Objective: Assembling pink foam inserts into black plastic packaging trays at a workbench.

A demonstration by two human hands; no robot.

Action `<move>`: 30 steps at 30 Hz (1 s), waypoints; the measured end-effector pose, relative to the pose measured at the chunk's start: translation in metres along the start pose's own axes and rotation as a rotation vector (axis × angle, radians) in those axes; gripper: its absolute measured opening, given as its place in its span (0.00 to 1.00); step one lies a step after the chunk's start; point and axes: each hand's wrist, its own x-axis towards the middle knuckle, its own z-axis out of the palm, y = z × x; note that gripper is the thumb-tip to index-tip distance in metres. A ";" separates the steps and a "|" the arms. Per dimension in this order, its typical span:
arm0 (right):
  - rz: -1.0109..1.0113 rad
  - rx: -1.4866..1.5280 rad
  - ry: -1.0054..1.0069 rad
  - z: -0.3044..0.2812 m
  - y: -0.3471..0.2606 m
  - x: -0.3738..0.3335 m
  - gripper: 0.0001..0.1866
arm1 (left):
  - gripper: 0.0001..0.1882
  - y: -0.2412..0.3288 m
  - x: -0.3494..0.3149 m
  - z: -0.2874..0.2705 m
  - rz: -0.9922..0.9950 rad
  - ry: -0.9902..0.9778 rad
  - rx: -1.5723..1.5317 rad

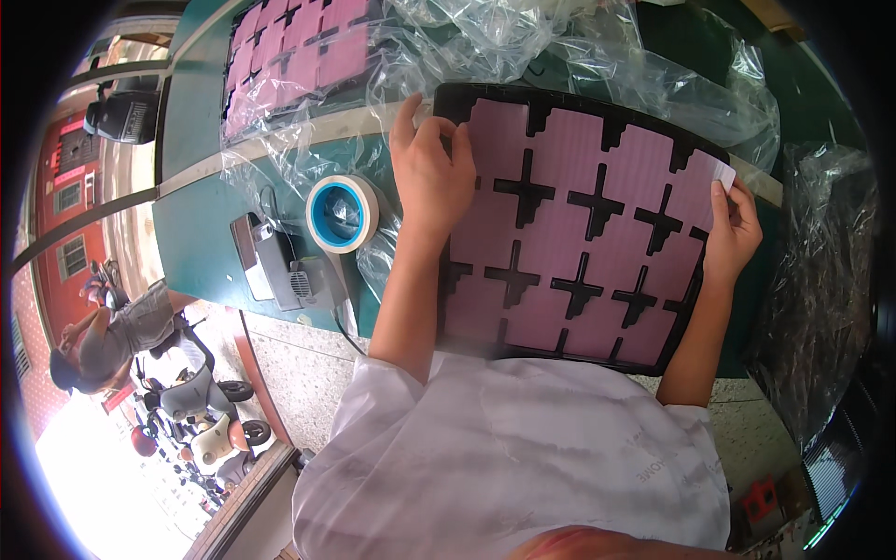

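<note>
A black tray [528,189] filled with pink rectangular sheets [562,245] lies in front of me, its dark cross-shaped dividers showing between them. At its far left corner is my left hand [432,173], thumb and bent fingers drawn close together and one finger raised; anything between them is too small to make out. By the far right corner, my right hand [733,233] pinches a small white strip [724,174] between thumb and fingers. The strip lies over the corner of a pink sheet.
Left of the tray, a tape roll with a blue core [343,214] lies on the green table [201,243] beside a grey corded device [283,267]. Clear plastic film [457,47] covers the far side, partly over another pink-filled tray [313,42]. More film [812,280] hangs at right.
</note>
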 end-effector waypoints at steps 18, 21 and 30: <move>-0.018 -0.065 -0.010 0.002 0.000 0.001 0.08 | 0.06 -0.011 -0.004 0.007 0.113 0.069 0.137; -0.031 -0.111 -0.011 0.000 0.001 0.002 0.09 | 0.06 -0.010 -0.004 0.009 0.114 0.068 0.155; 0.005 -0.093 -0.025 0.001 0.000 0.003 0.08 | 0.07 -0.012 -0.004 0.009 0.091 0.059 0.148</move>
